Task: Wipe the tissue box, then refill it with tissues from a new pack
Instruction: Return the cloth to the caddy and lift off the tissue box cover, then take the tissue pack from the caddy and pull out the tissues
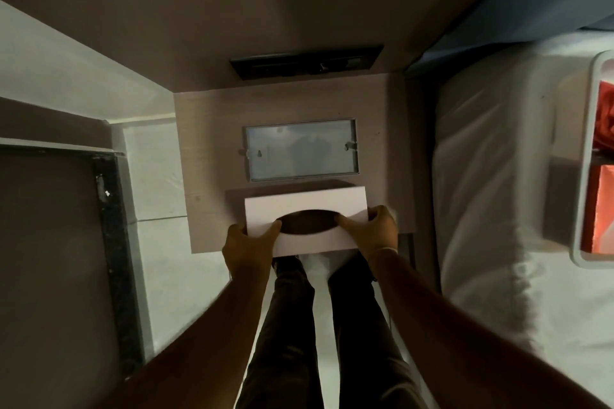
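I hold a white tissue box cover (pixel 309 201) with a dark oval opening over the near edge of a small wooden bedside table (pixel 206 143). My left hand (pixel 247 244) grips its left end, thumb at the edge of the oval. My right hand (pixel 372 229) grips its right end, thumb at the oval's other edge. The oval looks dark and no tissue shows in it. Behind the cover, flat on the table, lies a shiny rectangular metal base plate (pixel 302 149) with small tabs on both sides. No tissue pack or cloth is in view.
A dark switch panel (pixel 307 62) is set in the wall behind the table. A bed with white sheets (pixel 491 192) runs along the right, and a white tray with red contents (pixel 598 156) lies on it. My legs stand on the pale floor below. A dark-framed panel (pixel 66 242) is at left.
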Demonstrator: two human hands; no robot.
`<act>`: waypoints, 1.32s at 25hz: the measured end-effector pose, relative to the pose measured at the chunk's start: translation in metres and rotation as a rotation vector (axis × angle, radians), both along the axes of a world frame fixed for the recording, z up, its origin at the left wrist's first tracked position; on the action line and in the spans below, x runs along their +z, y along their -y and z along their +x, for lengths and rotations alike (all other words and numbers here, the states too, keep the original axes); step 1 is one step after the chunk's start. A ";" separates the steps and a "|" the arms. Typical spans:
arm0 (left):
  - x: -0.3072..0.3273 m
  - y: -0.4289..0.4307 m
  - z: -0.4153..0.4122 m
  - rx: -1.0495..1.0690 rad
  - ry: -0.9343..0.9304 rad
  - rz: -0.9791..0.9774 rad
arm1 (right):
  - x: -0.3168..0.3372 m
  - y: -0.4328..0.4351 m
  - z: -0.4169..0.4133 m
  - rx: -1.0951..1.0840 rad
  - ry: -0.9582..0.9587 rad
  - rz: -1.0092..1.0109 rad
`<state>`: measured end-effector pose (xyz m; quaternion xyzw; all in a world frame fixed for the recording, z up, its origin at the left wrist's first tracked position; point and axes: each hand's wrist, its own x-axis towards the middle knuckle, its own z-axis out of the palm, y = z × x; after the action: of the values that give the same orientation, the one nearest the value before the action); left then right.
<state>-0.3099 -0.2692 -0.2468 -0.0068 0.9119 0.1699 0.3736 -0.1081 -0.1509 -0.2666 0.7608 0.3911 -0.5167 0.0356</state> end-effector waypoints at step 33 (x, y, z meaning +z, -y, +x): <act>0.180 -0.243 0.367 -1.674 -0.385 0.616 | 0.191 -0.123 0.320 -0.235 0.383 0.945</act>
<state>0.0575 -0.0262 -0.0672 0.7856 0.5798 0.0774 0.2017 0.2116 -0.0281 -0.0751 0.8134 0.4801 -0.1358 -0.2991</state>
